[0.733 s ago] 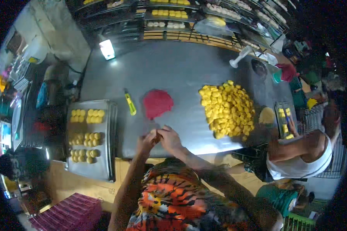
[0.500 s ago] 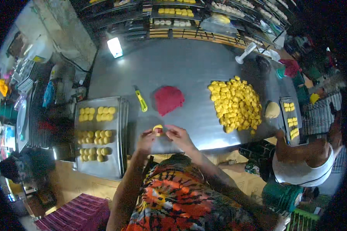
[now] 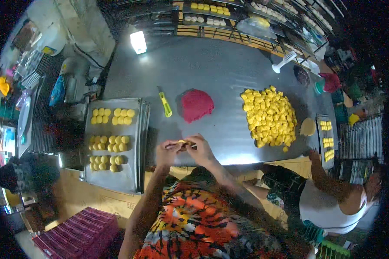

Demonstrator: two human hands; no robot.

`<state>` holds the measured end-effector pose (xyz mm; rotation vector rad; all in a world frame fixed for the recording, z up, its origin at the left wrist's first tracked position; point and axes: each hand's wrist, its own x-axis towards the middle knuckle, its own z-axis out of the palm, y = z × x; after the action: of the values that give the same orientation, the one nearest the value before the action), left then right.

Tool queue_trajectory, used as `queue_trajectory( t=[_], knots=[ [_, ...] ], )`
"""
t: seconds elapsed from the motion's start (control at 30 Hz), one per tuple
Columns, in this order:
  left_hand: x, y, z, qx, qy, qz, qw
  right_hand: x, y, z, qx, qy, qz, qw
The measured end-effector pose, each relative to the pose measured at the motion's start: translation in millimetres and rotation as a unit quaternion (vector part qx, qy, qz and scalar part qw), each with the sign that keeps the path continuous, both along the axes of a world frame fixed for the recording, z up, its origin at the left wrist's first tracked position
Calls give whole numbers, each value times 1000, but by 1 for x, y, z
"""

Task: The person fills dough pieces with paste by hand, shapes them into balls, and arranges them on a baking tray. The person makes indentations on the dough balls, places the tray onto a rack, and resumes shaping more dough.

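Far left, metal tray (image 3: 103, 181) holding clusters of yellow rounds (image 3: 100, 115), at the edge of the grey table (image 3: 177, 64). Lit lamp (image 3: 138, 42) toward the back. Left hand (image 3: 163, 153) at the near edge, fingers pinched on a small yellow piece (image 3: 184, 142), mostly covered by fingers. Yellow-green cutter (image 3: 165, 105) lies beyond that hand. Right hand (image 3: 202, 149) grips the same piece from its other side, so the piece sits between both hands, above the near table edge. Red lump (image 3: 196, 105) just beyond them. Further right, big heap of yellow chunks (image 3: 270, 118), then pale lump (image 3: 308, 127), then narrow tray (image 3: 327, 133) with yellow pieces, co-worker in white top (image 3: 324, 207) beside it.
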<state>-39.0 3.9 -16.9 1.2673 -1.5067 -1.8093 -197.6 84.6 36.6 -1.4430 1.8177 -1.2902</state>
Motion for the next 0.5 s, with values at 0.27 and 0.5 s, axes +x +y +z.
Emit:
queue_trajectory(
  t=[0.27, 0.5],
  knots=[
    [-23, 52, 25, -20, -2, -2, 1000, -51, 12, -19, 116, -19, 85, 989],
    [-13, 60, 51, -223, -54, -46, 972, -53, 17, 22, 135, 56, 269, 952]
  ],
)
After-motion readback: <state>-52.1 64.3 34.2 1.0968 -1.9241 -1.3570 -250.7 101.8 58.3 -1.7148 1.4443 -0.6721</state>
